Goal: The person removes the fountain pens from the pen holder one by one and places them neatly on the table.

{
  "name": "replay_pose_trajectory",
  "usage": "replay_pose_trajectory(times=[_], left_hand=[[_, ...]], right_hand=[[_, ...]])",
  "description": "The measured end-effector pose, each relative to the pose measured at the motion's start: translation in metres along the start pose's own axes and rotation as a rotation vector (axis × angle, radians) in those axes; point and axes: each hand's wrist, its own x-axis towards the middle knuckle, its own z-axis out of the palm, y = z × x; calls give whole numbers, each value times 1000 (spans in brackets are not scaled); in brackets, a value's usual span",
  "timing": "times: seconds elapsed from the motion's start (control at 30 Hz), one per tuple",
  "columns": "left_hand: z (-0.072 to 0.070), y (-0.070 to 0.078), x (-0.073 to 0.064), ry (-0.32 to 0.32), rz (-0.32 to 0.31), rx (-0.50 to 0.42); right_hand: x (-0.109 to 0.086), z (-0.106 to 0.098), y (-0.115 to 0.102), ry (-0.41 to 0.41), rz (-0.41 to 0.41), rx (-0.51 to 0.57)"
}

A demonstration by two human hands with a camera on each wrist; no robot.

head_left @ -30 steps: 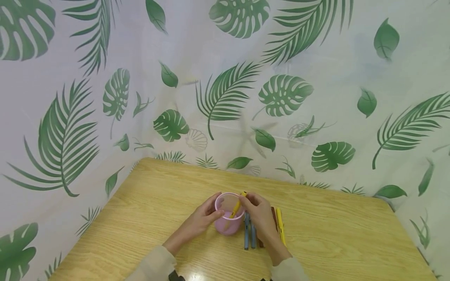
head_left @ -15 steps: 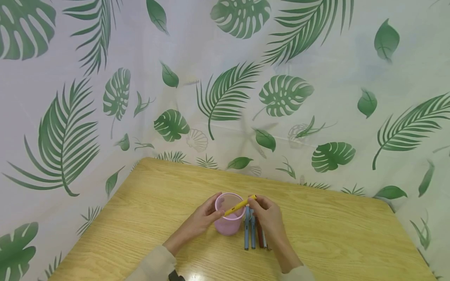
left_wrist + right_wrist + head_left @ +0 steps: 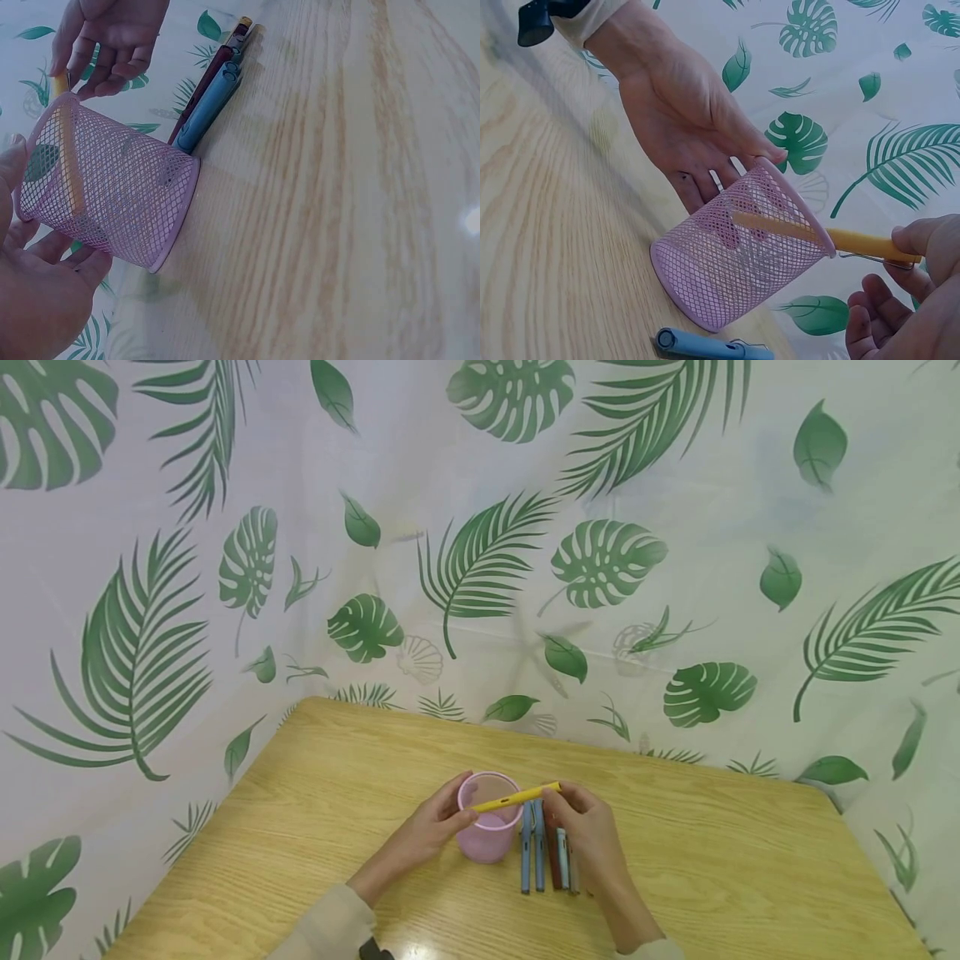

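Note:
My left hand [image 3: 427, 828] holds a pink mesh pen cup [image 3: 486, 843] upright on the table, its thumb at the rim and its fingers round the far side. Between the thumb and fingers of my right hand [image 3: 588, 827] is the end of a yellow pen [image 3: 517, 797]. The pen slants low across the cup's mouth. Through the mesh in the right wrist view, the yellow pen's [image 3: 776, 225] other end shows inside the cup [image 3: 735, 259]. A metal clip is visible on the pen near my right fingers.
Two blue pens [image 3: 527, 856] lie side by side just right of the cup. Beside them are a dark red pen [image 3: 556, 860] and a pale blue one [image 3: 563, 858], partly under my right hand. A leaf-printed cloth [image 3: 495, 568] stands behind the wooden table [image 3: 360, 752].
The yellow pen has swung from steep to nearly level as my right hand moved right and slightly nearer. That hand now hides the yellow pen seen lying at the right earlier. My left hand stays put.

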Motion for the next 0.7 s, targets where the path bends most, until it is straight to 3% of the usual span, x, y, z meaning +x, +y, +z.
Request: replay_pose_trajectory(times=[0.2,0.7], left_hand=[[0,1,0,6,-9,18],[1,0,4,34,14,13]], right_hand=[[-1,-9,-3,16,32,-59],[-3,-32,-8,5,57,-17]])
